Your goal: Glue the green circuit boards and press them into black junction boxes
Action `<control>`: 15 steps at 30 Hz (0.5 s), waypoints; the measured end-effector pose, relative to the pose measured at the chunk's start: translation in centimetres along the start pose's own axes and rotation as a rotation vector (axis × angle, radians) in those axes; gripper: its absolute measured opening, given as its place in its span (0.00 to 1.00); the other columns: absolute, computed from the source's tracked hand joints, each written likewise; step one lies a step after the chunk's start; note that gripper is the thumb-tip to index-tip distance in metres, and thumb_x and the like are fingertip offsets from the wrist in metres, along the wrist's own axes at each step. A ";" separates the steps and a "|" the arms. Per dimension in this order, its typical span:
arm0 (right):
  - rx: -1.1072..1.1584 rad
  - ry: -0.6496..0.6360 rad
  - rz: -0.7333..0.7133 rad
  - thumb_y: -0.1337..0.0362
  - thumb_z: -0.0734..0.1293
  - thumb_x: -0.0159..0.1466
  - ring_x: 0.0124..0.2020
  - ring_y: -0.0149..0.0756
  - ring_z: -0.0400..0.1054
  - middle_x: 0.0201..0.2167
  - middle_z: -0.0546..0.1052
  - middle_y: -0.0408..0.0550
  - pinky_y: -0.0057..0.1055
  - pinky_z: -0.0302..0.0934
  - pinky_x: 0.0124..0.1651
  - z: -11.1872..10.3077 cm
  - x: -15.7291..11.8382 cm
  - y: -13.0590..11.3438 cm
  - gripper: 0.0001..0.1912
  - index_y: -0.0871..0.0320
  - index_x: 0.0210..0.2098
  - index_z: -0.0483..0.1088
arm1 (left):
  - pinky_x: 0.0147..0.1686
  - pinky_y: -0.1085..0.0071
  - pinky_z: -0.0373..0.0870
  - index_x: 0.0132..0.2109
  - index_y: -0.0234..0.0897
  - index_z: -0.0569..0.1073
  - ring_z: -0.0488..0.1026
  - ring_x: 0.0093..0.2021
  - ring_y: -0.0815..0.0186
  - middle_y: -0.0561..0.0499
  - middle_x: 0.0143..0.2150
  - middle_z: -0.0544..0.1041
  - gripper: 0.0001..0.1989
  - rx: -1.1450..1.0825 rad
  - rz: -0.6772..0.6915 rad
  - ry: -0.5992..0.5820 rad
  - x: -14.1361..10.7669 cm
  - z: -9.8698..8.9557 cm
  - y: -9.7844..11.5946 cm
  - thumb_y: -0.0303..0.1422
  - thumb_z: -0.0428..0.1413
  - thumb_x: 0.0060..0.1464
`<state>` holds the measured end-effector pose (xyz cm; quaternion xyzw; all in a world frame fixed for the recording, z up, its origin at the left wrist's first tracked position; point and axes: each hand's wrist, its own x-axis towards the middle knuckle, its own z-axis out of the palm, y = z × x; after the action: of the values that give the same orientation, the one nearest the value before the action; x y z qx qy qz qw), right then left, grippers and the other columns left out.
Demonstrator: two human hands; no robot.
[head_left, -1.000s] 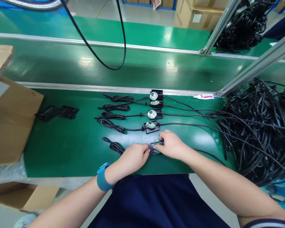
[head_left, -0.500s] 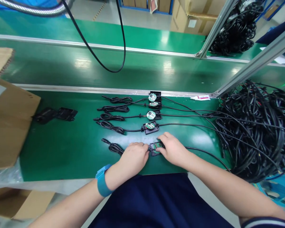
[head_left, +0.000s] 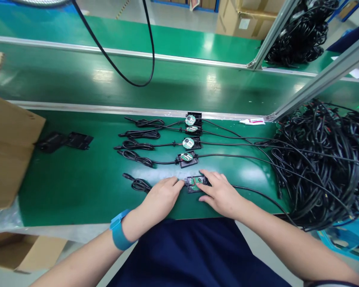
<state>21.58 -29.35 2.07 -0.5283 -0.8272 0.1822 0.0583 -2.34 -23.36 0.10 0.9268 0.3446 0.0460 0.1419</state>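
Observation:
My left hand [head_left: 164,194] is closed, its thumb and fingertips pinching the black cable at the left end of a small black plastic housing [head_left: 189,190]. Inside that housing lies a green circuit board [head_left: 193,182] with a short red wire. My right hand [head_left: 223,193] comes in from the right with fingers spread, one fingertip touching the board and the thumb apart below the housing. A coiled cable [head_left: 140,185] runs out beyond my left hand. Behind stand several similar housings with cables; a round circuit board [head_left: 186,157] rests on the nearest one.
A tangled heap of black cables [head_left: 311,171] covers the right side of the green bench [head_left: 86,195]. Loose black housing parts [head_left: 79,140] lie at left, beside a cardboard box [head_left: 12,155]. A white tube [head_left: 253,121] lies by the back rail. A black cable loop [head_left: 151,59] hangs overhead.
My right thumb has moved off the board to below the housing, and the fingers have spread. The red wire in the board now shows. My left hand keeps its pinch; the view has shifted slightly.

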 end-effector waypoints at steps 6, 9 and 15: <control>-0.106 0.132 0.356 0.64 0.63 0.69 0.45 0.50 0.71 0.44 0.77 0.59 0.49 0.66 0.47 -0.6 -7.1 3.7 0.11 0.59 0.48 0.74 | 0.37 0.64 0.71 0.69 0.46 0.60 0.69 0.34 0.62 0.49 0.35 0.70 0.37 0.113 0.144 -0.003 -1.4 0.6 -0.4 0.15 0.44 0.57; 0.044 0.058 0.372 0.66 0.60 0.70 0.36 0.41 0.72 0.34 0.76 0.52 0.38 0.68 0.40 -1.9 -9.6 4.9 0.10 0.56 0.38 0.73 | 0.39 0.64 0.71 0.69 0.46 0.61 0.70 0.35 0.62 0.48 0.37 0.70 0.38 0.135 0.174 -0.057 -1.3 0.2 -0.3 0.14 0.45 0.55; 0.084 -0.069 0.298 0.60 0.60 0.72 0.38 0.38 0.74 0.38 0.79 0.51 0.36 0.69 0.43 -8.7 -10.8 7.0 0.14 0.51 0.43 0.77 | 0.37 0.65 0.71 0.69 0.42 0.60 0.71 0.34 0.62 0.49 0.36 0.71 0.38 0.207 0.215 -0.122 -1.3 -0.9 0.1 0.14 0.46 0.53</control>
<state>34.74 -34.30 8.67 -0.6358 -0.7328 0.2410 0.0242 -3.45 -24.08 1.01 0.9691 0.2372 -0.0315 0.0605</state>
